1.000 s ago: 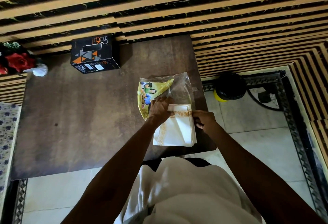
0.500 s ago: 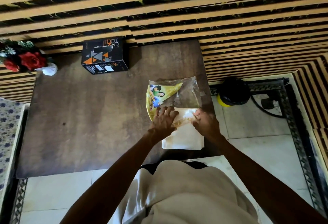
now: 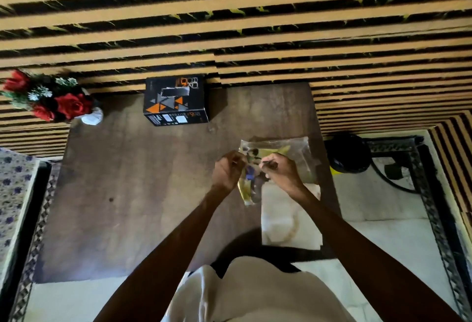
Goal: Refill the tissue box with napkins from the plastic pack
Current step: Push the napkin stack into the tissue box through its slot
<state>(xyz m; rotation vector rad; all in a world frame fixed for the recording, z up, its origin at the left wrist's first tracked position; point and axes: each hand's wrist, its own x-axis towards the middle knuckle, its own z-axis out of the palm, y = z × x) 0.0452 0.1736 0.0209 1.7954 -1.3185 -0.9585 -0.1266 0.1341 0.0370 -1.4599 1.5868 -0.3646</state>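
Fingers of both my hands are curled onto the plastic pack (image 3: pixel 275 158), lifting its near edge off the desk (image 3: pixel 127 194). My left hand (image 3: pixel 228 171) pinches the pack's left side, and my right hand (image 3: pixel 280 172) grips it just beside, with the yellow printed part of the wrapper hanging down between my wrists. The far end of the pack, clear and crinkled, lies toward the right edge of the desk. Just below my right wrist sits the stack of white napkins (image 3: pixel 290 219), out of the pack, flat on the desk's near right corner. The tissue box (image 3: pixel 175 100), black with orange triangles, stands well apart at the far edge of the desk. Red flowers (image 3: pixel 51 102) in a white vase sit at the far left corner.
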